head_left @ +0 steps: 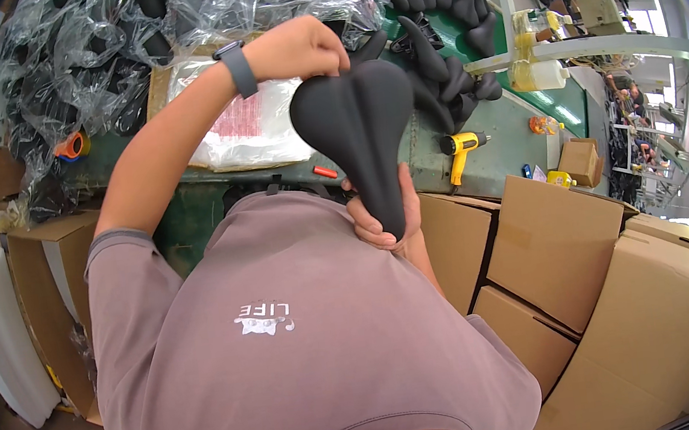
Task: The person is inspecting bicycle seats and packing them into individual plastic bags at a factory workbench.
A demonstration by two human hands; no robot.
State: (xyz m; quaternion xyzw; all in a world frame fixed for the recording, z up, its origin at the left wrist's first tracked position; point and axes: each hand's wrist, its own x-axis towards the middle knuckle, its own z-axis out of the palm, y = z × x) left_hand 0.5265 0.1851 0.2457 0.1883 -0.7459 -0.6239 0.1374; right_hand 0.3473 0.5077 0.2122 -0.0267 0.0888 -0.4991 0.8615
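the underside of the smooth black tapering bicycle saddle (357,123) faces away, hidden, and its narrow nose hides the palm of the bare right hand (412,215). the fingertips of the bare, curled left hand (302,48) are lost near the wide end, so contact cannot be told. glare blurs what lies inside the crinkled clear plastic bags (216,7), cut off above. the farthest people (628,101) are too small to make out. tan cardboard boxes (635,342) run past the lower edge

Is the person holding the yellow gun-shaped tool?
No, the yellow gun-shaped tool lies on the green table, while the right hand holds the black bike seat.
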